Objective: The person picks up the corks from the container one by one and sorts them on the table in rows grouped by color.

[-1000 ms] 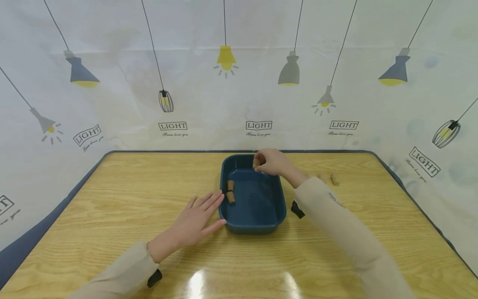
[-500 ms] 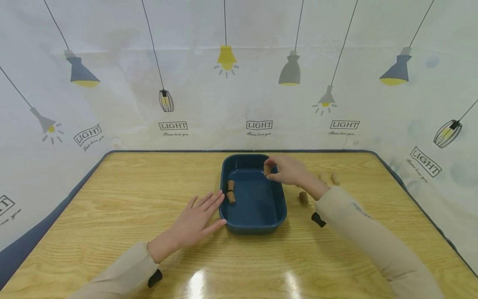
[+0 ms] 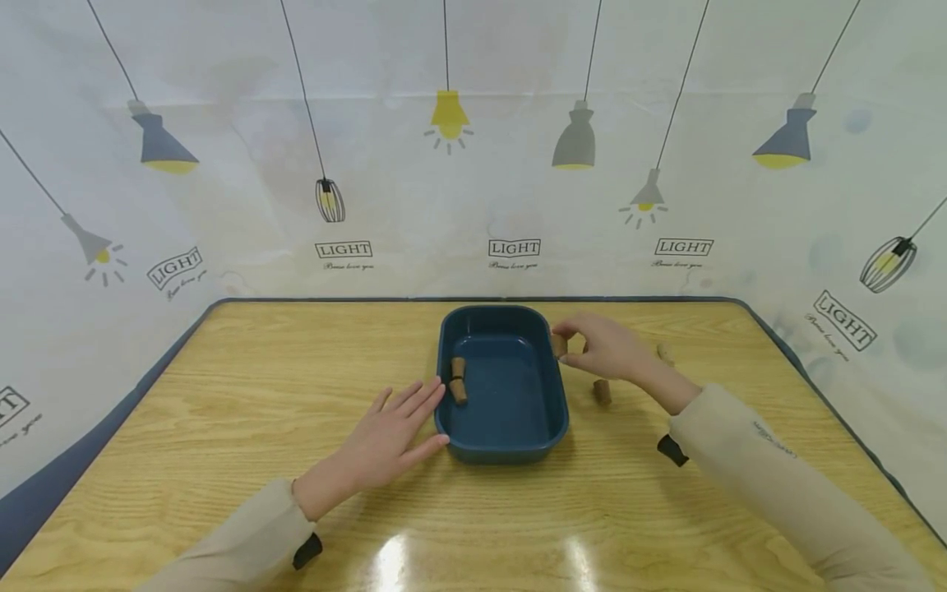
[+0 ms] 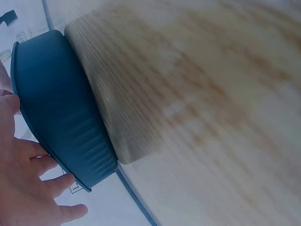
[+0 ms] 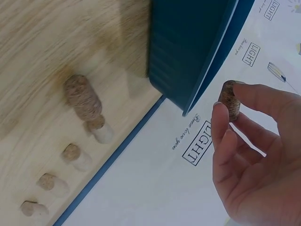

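My right hand (image 3: 610, 349) pinches a brown bottle cork (image 5: 230, 100) between thumb and fingertips. In the head view it is just beyond the right rim of the deep blue rectangular dish (image 3: 499, 454). My left hand (image 3: 377, 444) has its fingers spread and straight, with the fingertips at the dish's left rim. The left wrist view shows those fingers (image 4: 61, 182) along the rim. Two corks (image 3: 459, 390) lie end to end inside the dish by its left wall.
On the table right of the dish lies a dark cork (image 3: 602, 391), seen larger in the right wrist view. Several paler-sided corks (image 5: 75, 155) form a row past it. A patterned wall covering (image 3: 510, 181) rises behind the wooden table (image 3: 296, 353).
My right hand has moved right, from over the dish's far right part to outside its right rim, still pinching the cork. The left hand and dish have stayed put.
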The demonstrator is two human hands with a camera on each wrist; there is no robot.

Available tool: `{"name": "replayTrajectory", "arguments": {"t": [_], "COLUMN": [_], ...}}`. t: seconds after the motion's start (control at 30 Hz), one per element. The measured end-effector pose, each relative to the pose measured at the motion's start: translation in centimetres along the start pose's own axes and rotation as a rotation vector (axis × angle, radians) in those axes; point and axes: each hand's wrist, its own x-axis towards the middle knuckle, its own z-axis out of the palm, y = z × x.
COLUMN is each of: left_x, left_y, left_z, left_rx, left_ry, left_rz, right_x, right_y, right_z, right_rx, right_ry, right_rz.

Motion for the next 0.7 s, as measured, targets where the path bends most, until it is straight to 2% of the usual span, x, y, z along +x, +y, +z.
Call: {"name": "replayTrajectory", "arguments": {"t": [0.17,0.57,0.7], "left_x": [0.0,0.0,0.0], "left_y": [0.0,-0.1,-0.1], "left_z": [0.0,0.1,0.2], "left_rx": [0.002,-0.003,0.0], "left_ry": [-0.001,0.012,0.007], "left_rz": [0.0,0.003,0.001], "right_x": [-1.1,-3.9,-4.6], "right_y": [1.2,3.0,3.8], "right_z": [0.0,0.1,0.6], "right_rx": [0.031,-0.044,-0.009], "right_ry": [0.01,0.02,0.018], "right_rz": [0.005,-0.025,-0.046]}}
